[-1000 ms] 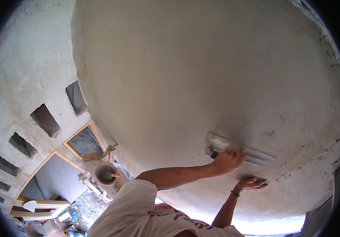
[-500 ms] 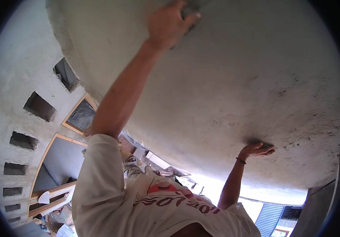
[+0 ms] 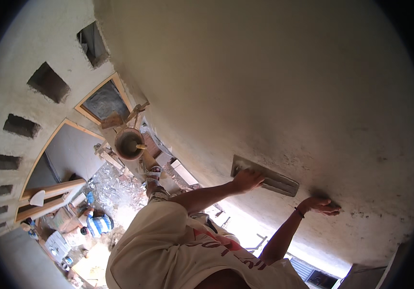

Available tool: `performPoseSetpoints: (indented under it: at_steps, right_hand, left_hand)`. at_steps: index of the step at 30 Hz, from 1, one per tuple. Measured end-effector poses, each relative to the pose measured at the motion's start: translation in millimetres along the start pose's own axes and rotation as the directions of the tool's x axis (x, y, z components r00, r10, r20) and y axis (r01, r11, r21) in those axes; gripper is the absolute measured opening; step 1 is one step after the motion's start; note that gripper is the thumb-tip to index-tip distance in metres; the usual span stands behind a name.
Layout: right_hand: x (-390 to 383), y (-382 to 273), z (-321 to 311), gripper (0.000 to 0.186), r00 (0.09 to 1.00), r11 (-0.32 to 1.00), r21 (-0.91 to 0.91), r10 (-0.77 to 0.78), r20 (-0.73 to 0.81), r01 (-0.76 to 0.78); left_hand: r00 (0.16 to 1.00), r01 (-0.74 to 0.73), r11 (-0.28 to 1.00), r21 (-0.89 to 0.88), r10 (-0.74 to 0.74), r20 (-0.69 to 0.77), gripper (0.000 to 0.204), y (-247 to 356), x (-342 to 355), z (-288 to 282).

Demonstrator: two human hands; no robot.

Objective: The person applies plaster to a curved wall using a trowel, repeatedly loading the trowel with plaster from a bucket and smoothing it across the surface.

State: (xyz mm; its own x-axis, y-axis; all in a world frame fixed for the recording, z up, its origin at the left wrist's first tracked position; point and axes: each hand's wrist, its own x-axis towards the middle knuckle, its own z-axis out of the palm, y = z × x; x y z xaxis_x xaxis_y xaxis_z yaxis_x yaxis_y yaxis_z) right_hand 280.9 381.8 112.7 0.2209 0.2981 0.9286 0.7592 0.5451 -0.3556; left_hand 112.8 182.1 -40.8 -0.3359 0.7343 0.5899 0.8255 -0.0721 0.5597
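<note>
My left hand (image 3: 248,179) grips a flat rectangular plastering trowel (image 3: 280,185), its blade against the grey plastered surface (image 3: 265,82) that fills the right half of the view. A little to the right and lower, my right hand (image 3: 320,204) rests on that same surface, fingers extended and holding nothing, with a dark band round the wrist. The plaster is smooth toward the top and mottled with rough dark marks around my right hand.
A bucket (image 3: 126,149) with a handled tool stands on planks (image 3: 162,177) near my sandalled foot. Leftward are a wall (image 3: 19,96) with rectangular recesses and wood-framed openings (image 3: 115,82). Below, another person in a striped shirt (image 3: 98,224) is among rubble (image 3: 108,183).
My left arm reached high up the plaster half a second ago; the trowel hand is now back low, beside my right hand. My right hand sits slightly lower, and my foot shows.
</note>
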Motion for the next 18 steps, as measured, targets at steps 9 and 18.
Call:
performPoseSetpoints:
  at_steps: [9,18]
  right_hand:
    - [-8,-19,12,0.087,0.995,0.988,-0.113,0.104,0.008,-0.102]
    - [2,-1,9,0.088,0.997,0.982,-0.175,0.068,-0.030,-0.072]
  left_hand:
    - [-0.224,-0.042,-0.097,-0.994,-0.969,0.104,0.030,-207,-100,-45]
    - [0.191,0.377,0.426,-0.822,-0.904,-0.381,0.031,-50,118,-98]
